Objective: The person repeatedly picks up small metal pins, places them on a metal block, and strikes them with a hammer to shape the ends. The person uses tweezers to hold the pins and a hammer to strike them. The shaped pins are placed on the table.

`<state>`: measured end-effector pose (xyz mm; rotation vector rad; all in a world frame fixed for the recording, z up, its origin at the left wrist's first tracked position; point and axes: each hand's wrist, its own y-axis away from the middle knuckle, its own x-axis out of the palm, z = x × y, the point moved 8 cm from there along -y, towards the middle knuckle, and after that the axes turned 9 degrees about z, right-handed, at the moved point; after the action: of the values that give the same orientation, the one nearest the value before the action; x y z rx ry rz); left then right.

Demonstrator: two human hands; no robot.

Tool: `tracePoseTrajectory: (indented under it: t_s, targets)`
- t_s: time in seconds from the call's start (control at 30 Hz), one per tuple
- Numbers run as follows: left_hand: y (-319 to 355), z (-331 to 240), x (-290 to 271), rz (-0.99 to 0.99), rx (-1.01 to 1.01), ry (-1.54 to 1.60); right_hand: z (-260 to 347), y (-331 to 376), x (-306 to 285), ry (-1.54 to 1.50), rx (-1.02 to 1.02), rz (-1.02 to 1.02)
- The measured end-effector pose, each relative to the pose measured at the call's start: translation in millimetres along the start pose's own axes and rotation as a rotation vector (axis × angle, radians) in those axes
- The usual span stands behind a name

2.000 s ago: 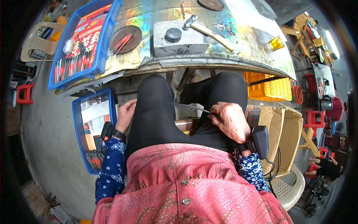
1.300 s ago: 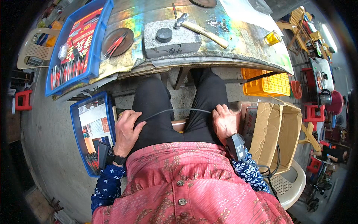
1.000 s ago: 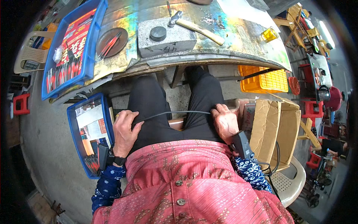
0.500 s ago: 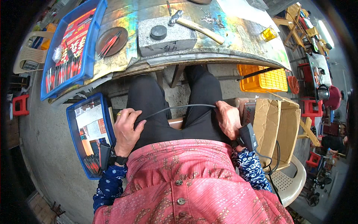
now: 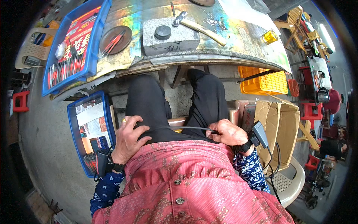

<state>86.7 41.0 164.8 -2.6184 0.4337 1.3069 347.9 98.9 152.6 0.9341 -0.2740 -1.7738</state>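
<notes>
Just now, looking down through the head camera, I am seeing a seated person working over their lap. The right hand [image 5: 229, 132] is pinching a thin dark cord [image 5: 186, 128], its fingers closing on one end above the right thigh. The cord is stretching nearly level across the lap toward the left hand [image 5: 128, 138], fading against the black trousers [image 5: 143, 100]. That left hand is resting on the left thigh, index finger and thumb standing a little apart; I cannot tell whether they are gripping the cord too. A black box [image 5: 260, 133] is sitting at the right wrist.

Beyond the knees, a table [image 5: 246, 41] is holding a blue tray [image 5: 96, 44], a brown plate [image 5: 126, 35] and a stone block [image 5: 188, 35]. A black puck [image 5: 163, 33] is lying on the block; a hammer [image 5: 203, 30] is leaning its head there, its handle reaching past the edge. Farther right, a yellow glass [image 5: 270, 36] is standing. Beside the right arm, a carton [image 5: 266, 123] is gaping open
</notes>
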Motion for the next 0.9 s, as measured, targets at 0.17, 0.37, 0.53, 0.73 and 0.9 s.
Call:
tracePoseTrajectory:
  t_s: [0.17,0.37,0.53,0.73,0.9]
  targets:
    - [2.4,-3.9,2.2,-0.029,0.030,-0.002,0.1,-6.7,-3.0,-0.087,-0.009,0.012]
    - [14.1,-6.2,-3.5,-0.008,-0.063,-0.010,8.1,-26.6,-10.2,-0.020,-0.113,-0.026]
    - [25.5,-15.7,-12.5,-0.030,-0.092,-0.061,12.4,-41.4,-9.3,-0.005,-0.150,-0.010]
    - [37.2,-23.9,-21.6,-0.075,-0.135,-0.107,21.9,-51.1,-9.1,0.019,-0.185,-0.011]
    - [42.0,-30.2,-27.5,-0.053,-0.156,-0.170,25.9,-51.2,-9.6,0.034,-0.195,-0.039]
